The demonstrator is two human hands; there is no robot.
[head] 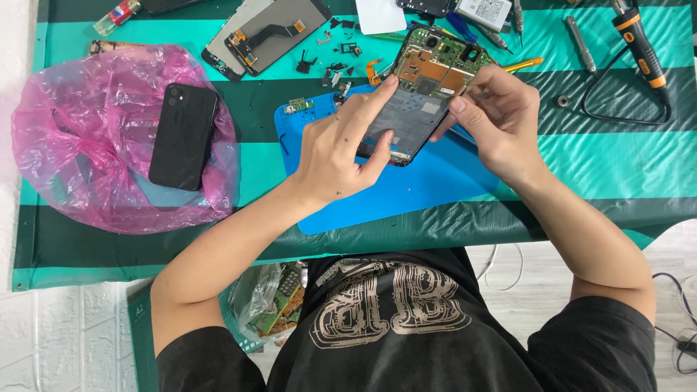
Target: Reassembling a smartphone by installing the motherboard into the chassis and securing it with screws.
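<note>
Hands hold an opened phone (425, 91) up over the blue mat (435, 181): the left hand (337, 149) grips its lower edge with fingers and thumb, and the right hand (497, 116) pinches its right side with bent fingers. Green and gold boards show inside the phone's shell. A pink plastic bag (94, 131) lies flat on the striped table cover (617, 167), and a black phone (183, 136) rests on top of the bag, not inside it.
</note>
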